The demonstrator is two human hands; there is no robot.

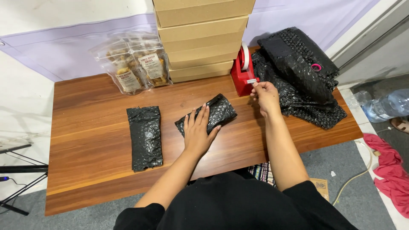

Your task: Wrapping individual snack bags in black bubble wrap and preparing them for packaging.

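Note:
My left hand [198,130] lies flat, fingers spread, on a parcel wrapped in black bubble wrap [215,111] in the middle of the wooden table [93,140]. My right hand [265,96] pinches the free end of the tape at a red tape dispenser [243,70] standing behind the parcel. A second, flatter black-wrapped parcel [145,137] lies to the left, apart from both hands.
A stack of tan cardboard boxes [201,38] stands at the back. Clear bags of snacks [135,66] lean to its left. A heap of black bubble wrap [300,76] fills the table's right end. A water bottle [383,105] and pink cloth [390,170] lie on the floor.

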